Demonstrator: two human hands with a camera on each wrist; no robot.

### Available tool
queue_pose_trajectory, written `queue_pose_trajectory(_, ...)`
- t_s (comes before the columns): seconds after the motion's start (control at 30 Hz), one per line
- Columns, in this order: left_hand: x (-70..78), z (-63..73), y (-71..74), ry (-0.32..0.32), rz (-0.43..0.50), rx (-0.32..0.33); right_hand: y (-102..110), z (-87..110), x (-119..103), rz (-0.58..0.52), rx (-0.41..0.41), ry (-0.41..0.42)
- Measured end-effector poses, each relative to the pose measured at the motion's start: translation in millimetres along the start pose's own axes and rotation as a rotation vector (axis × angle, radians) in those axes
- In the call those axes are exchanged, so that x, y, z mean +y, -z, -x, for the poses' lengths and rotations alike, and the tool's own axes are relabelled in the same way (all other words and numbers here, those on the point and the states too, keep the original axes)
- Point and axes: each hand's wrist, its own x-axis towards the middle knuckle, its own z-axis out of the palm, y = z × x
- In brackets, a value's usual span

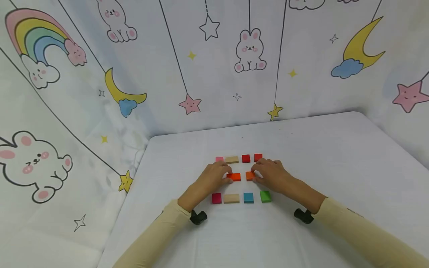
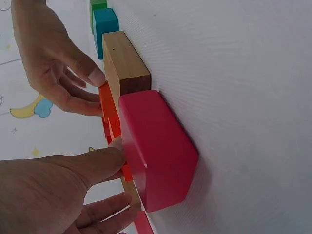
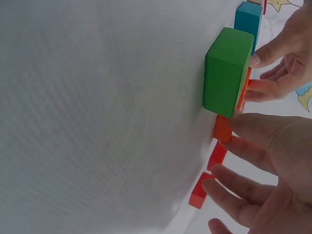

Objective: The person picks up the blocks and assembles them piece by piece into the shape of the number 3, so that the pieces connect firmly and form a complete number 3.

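My left hand (image 1: 214,176) pinches the left end of a long orange-red block (image 1: 234,176) in the middle row. Just across a small gap, my right hand (image 1: 273,176) pinches a shorter orange block (image 1: 249,176) between thumb and fingers. Both blocks rest on the white tabletop, in line with each other. In the left wrist view a crimson block (image 2: 156,151) hides part of the left fingertips' grip. A green block (image 3: 226,73) stands close to the right thumb in the right wrist view.
Behind the hands runs a row with a pink block (image 1: 219,159), a wooden block (image 1: 232,160) and two red blocks, one red block (image 1: 246,158) in its middle. The front row holds crimson, a wooden block (image 1: 231,198), a blue block (image 1: 248,197) and green.
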Motion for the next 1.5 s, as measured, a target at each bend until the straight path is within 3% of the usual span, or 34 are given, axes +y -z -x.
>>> queue_pose_trajectory(0.4,3.3,-6.0,-1.3,-0.033,-0.006,0.015,-1,-3.5,-3,-0.003,0.007,0.009)
queue_pose_trajectory(1.5,2.1,-6.6,-2.5,0.015,0.026,-0.037,2,-11.4,-1,-0.045,0.002,-0.001)
